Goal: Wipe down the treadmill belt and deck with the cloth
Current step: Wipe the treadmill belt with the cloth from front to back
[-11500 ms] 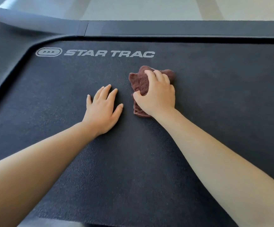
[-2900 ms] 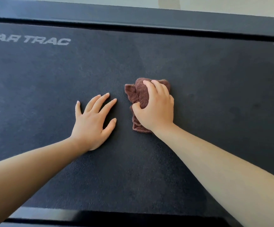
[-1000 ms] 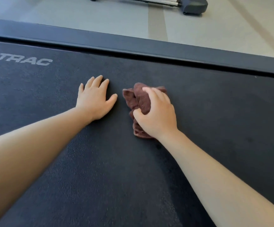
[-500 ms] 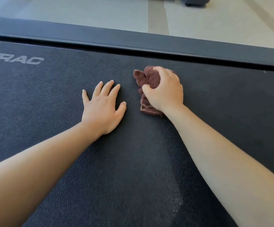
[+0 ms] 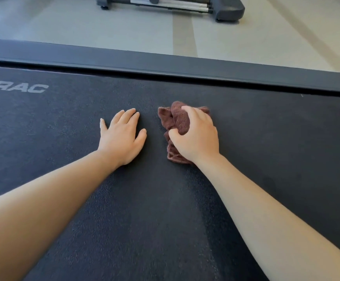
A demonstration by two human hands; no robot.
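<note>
The black treadmill belt (image 5: 266,151) fills most of the view, with white "TRAC" lettering (image 5: 16,88) at the far left. A bunched brown cloth (image 5: 175,120) lies on the belt near the middle. My right hand (image 5: 196,136) grips the cloth, fingers and thumb curled round it, and presses it onto the belt. My left hand (image 5: 122,136) rests flat on the belt just left of the cloth, fingers straight and spread. A faintly streaked band (image 5: 185,199) runs down the belt toward me between my forearms.
The dark side rail of the deck (image 5: 185,65) runs across the far edge of the belt. Beyond it lies grey floor (image 5: 83,27) with a darker stripe. The base of another machine (image 5: 173,5) stands at the top.
My right hand has pulled the cloth back toward me from near the far rail. My left hand stays flat beside it. The view has tilted up, showing more floor.
</note>
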